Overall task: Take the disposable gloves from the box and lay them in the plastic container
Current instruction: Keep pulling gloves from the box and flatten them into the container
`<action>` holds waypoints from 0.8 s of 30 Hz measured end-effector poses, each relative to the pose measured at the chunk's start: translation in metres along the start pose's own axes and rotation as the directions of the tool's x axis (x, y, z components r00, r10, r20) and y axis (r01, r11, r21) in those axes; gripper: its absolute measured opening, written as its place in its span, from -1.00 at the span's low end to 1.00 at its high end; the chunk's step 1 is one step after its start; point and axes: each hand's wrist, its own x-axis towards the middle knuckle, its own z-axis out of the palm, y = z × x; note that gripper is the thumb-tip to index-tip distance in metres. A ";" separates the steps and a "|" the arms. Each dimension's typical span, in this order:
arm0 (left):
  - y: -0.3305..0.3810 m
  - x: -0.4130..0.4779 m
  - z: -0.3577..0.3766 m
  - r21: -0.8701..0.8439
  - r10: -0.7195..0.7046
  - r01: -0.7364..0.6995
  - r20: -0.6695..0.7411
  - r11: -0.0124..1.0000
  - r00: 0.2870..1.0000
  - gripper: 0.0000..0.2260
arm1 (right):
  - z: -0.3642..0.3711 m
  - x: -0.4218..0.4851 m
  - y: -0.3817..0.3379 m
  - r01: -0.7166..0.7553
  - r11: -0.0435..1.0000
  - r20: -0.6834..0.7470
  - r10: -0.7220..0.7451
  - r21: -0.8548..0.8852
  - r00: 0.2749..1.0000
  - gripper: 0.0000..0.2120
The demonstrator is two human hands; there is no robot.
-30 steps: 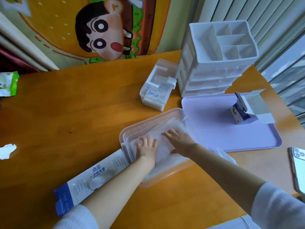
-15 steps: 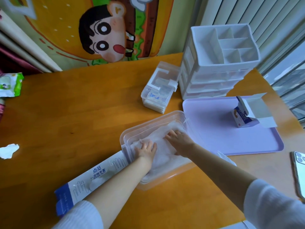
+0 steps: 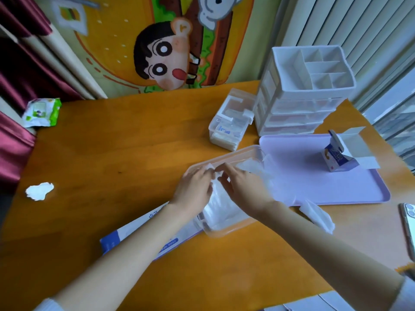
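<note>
The clear plastic container [image 3: 226, 231] lies at the table's centre, with a stack of thin white disposable gloves [image 3: 221, 213] inside it. Part of the gloves [image 3: 253, 167] reaches the far right corner. My left hand [image 3: 193, 188] and my right hand [image 3: 243, 186] hover over the container's far half, fingertips close together. Each pinches a bunched bit of glove. The flat blue-and-white glove box [image 3: 132, 232] lies left of the container, partly under my left forearm.
A lilac tray [image 3: 336, 194] holding a small opened carton [image 3: 341, 157] lies right of the container. Behind stand a white drawer organiser [image 3: 307, 93] and a small clear box [image 3: 231, 125]. A loose white sheet [image 3: 318, 216], a phone [image 3: 408, 225], crumpled paper [image 3: 39, 191] and a wipes pack [image 3: 42, 112] lie around.
Both hands lay flat pressing the gloves down in the container. They have since risen toward its far edge and now pinch the glove material between their fingertips.
</note>
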 end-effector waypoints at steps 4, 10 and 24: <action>-0.039 -0.046 0.000 -0.105 -0.144 0.131 -0.120 0.986 0.982 -0.88 | 0.032 -0.015 -0.043 0.216 0.975 -0.050 -0.214 0.054 0.976 -0.84; -0.093 -0.110 0.029 0.189 -0.399 0.360 0.249 0.914 0.882 -0.58 | 0.110 -0.031 -0.075 0.310 0.950 0.365 -0.299 0.030 0.882 -0.68; -0.108 -0.143 0.051 0.110 -0.420 0.411 0.388 0.905 0.821 -0.20 | 0.158 -0.015 -0.089 0.212 0.962 0.635 -0.058 -0.169 0.771 -0.58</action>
